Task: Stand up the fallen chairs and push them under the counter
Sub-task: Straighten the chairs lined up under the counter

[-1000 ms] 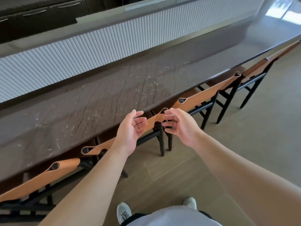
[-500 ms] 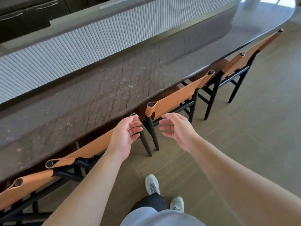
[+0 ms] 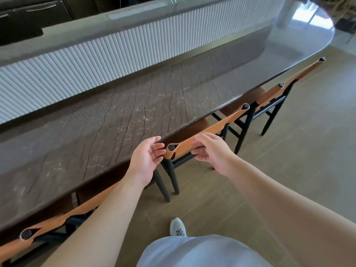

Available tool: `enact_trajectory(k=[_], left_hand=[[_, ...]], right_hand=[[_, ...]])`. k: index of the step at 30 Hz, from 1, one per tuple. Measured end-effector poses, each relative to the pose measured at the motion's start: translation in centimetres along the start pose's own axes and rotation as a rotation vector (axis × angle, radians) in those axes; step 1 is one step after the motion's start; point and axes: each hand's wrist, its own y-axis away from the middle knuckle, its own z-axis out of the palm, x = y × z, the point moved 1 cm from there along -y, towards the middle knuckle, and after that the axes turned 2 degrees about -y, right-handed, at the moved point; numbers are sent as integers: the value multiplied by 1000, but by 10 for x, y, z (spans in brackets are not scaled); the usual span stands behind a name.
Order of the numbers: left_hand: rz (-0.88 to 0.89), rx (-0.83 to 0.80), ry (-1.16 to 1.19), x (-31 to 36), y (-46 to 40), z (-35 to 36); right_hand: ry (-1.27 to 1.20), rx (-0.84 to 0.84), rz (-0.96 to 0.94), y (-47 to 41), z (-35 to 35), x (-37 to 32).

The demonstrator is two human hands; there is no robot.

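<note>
Three upright chairs with tan leather backrests and black frames stand in a row along the dark marble counter (image 3: 115, 116). The middle chair (image 3: 221, 122) is right in front of me, its seat partly under the counter edge. My left hand (image 3: 147, 160) hovers open, fingers apart, just left of that chair's black post cap. My right hand (image 3: 212, 150) lies with spread fingers over the left part of its backrest, not closed around it. A second chair (image 3: 269, 95) stands to the right and a third (image 3: 57, 222) to the left, partly hidden by my left arm.
A white ribbed panel (image 3: 115, 54) rises behind the counter, with dark cabinets (image 3: 34, 14) beyond. The counter curves away at the far right. Grey-brown floor tiles (image 3: 289, 160) spread out to the right. My white shoe (image 3: 178, 227) shows below.
I have stepped to the right along the counter. Both hands left the previous chair's backrest and now sit at the left end of the following chair's backrest.
</note>
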Motion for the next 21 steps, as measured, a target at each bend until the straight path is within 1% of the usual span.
enact_trajectory(k=[6,10,13,14,16,18,21], left_hand=[[33,35,-89,6,-28,-21],[25,73,-83,4,-35,-33],[16,144,-115,3,-45,-36],[12,174,-139,4,-48,-36],[26,189,-202,7,-53,-34],[53,205,-293,8,-57,-31],[56,275,-345,8,-57,-25]], right_hand=[[105,-80,11,-32,39,2],[161,-127,38,-51,54,1],[222,-156,39,-72,60,-1],[310,-155,14,-79,61,0],[617,-173,-116,-95,63,2],[902,-239,-246,-106,65,3],[1063,-386,-349,-120,67,-1]])
